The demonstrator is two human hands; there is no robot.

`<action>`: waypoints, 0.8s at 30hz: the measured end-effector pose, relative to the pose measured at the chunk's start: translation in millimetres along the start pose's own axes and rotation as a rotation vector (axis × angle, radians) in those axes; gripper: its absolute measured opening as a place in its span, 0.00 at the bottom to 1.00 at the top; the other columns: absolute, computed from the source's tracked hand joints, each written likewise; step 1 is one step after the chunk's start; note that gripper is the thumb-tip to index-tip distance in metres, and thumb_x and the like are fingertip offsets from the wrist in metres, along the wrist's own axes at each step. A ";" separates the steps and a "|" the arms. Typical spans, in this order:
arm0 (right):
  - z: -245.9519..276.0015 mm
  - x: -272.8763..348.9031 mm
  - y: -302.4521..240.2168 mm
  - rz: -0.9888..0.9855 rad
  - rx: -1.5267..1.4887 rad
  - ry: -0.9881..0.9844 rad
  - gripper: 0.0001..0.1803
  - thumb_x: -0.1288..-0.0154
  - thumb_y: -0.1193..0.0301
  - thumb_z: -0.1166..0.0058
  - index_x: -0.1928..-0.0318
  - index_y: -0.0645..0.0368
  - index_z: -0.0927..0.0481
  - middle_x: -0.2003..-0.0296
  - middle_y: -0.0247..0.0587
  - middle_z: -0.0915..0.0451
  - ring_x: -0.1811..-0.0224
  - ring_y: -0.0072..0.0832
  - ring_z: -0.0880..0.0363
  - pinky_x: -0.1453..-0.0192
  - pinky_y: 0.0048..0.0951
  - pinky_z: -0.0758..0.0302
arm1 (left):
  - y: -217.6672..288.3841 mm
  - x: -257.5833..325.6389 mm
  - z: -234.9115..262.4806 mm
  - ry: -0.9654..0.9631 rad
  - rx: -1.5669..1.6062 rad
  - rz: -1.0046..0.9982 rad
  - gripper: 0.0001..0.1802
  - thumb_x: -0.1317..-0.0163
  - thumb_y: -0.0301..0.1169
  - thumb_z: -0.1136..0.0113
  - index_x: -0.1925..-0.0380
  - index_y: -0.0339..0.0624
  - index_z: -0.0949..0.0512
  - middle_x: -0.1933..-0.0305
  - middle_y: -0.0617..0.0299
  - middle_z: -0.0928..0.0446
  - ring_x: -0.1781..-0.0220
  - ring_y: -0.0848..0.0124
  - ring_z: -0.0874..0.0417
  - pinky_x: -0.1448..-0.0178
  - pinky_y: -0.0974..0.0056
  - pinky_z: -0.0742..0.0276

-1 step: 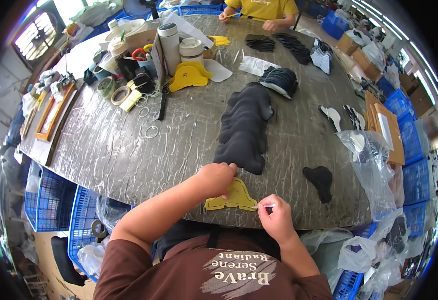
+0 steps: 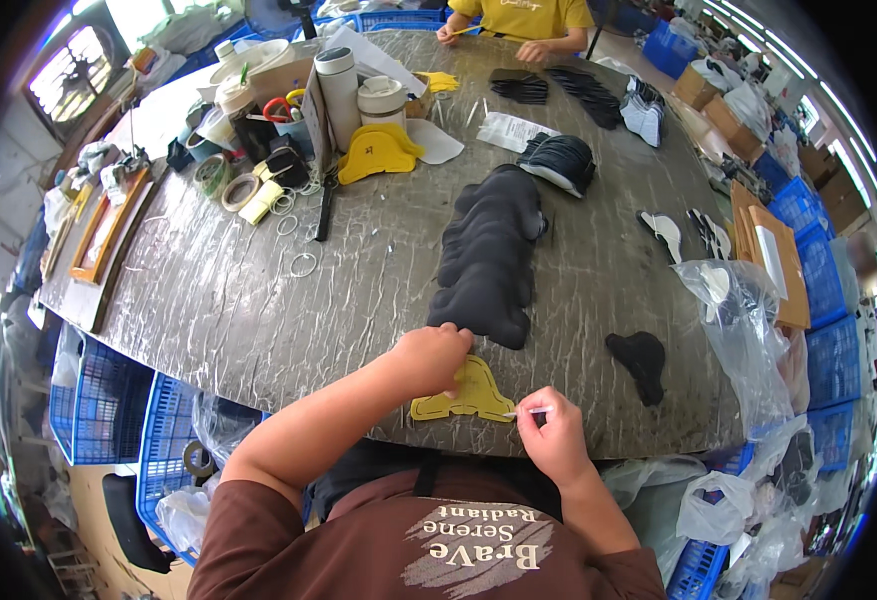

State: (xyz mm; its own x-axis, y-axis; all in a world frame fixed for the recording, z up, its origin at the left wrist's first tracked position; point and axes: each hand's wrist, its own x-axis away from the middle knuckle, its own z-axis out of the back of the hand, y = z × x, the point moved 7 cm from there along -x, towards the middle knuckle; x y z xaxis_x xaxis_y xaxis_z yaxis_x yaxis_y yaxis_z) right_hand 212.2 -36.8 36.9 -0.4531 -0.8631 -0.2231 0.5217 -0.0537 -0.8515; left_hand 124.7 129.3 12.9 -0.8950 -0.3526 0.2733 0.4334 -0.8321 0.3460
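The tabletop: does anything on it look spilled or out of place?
Nothing looks spilled. One black piece lies alone, ahead and right of the right hand, apart from the overlapping row of black pieces; it may simply be set aside.

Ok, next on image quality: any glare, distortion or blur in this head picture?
Head view: whitish glare on the glossy dark-grey crackle-patterned tabletop, strongest toward its left; head view: fisheye bending seems to bow the scene toward the rim, and the corners fall to black; head view: the bare left hand and bare right hand look fairly sharp, without obvious motion blur.
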 end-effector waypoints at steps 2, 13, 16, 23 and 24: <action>0.0 -2.2 4.4 -0.022 -0.024 0.020 0.03 0.39 0.80 0.46 0.67 0.62 0.27 0.74 0.44 0.22 0.73 0.36 0.21 0.67 0.32 0.25 | 1.4 2.2 3.8 0.004 0.051 -0.064 0.23 0.59 0.29 0.26 0.60 0.38 0.23 0.53 0.53 0.23 0.55 0.56 0.17 0.53 0.56 0.21; -41.0 -62.0 17.0 -0.076 0.296 -0.320 0.22 0.49 0.71 0.39 0.51 0.57 0.23 0.58 0.42 0.24 0.58 0.38 0.23 0.52 0.36 0.24 | -99.1 9.6 -15.5 0.134 2.160 -0.270 0.09 0.42 0.21 0.36 0.64 0.44 0.24 0.61 0.57 0.18 0.68 0.71 0.16 0.70 0.71 0.21; -58.2 -68.6 4.3 0.024 0.518 -0.323 0.20 0.51 0.71 0.38 0.55 0.57 0.23 0.58 0.41 0.25 0.52 0.40 0.24 0.50 0.39 0.24 | -109.2 6.6 -16.4 0.173 2.236 -0.257 0.07 0.41 0.23 0.36 0.64 0.44 0.23 0.60 0.58 0.18 0.64 0.70 0.17 0.71 0.73 0.27; -51.9 -57.0 10.6 -0.121 0.360 -0.290 0.18 0.53 0.75 0.40 0.58 0.58 0.25 0.64 0.42 0.23 0.52 0.40 0.23 0.51 0.38 0.24 | -102.5 2.2 -17.9 0.121 2.203 -0.290 0.08 0.41 0.23 0.36 0.63 0.43 0.24 0.62 0.58 0.19 0.69 0.71 0.20 0.71 0.71 0.27; -44.6 -53.9 16.8 -0.195 0.217 -0.255 0.17 0.53 0.77 0.41 0.59 0.59 0.26 0.64 0.42 0.22 0.54 0.39 0.22 0.51 0.37 0.24 | -105.7 4.0 -19.8 0.149 2.202 -0.248 0.09 0.42 0.23 0.36 0.63 0.42 0.25 0.62 0.58 0.20 0.70 0.71 0.21 0.71 0.71 0.27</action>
State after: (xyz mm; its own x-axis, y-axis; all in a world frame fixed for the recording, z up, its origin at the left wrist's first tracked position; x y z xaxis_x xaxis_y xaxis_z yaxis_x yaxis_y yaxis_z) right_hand 213.2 31.2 13.5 -0.3786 -0.9220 0.0811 0.5968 -0.3102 -0.7400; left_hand 73.1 207.4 -40.4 -0.8871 -0.4570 0.0643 -0.3526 0.7610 0.5445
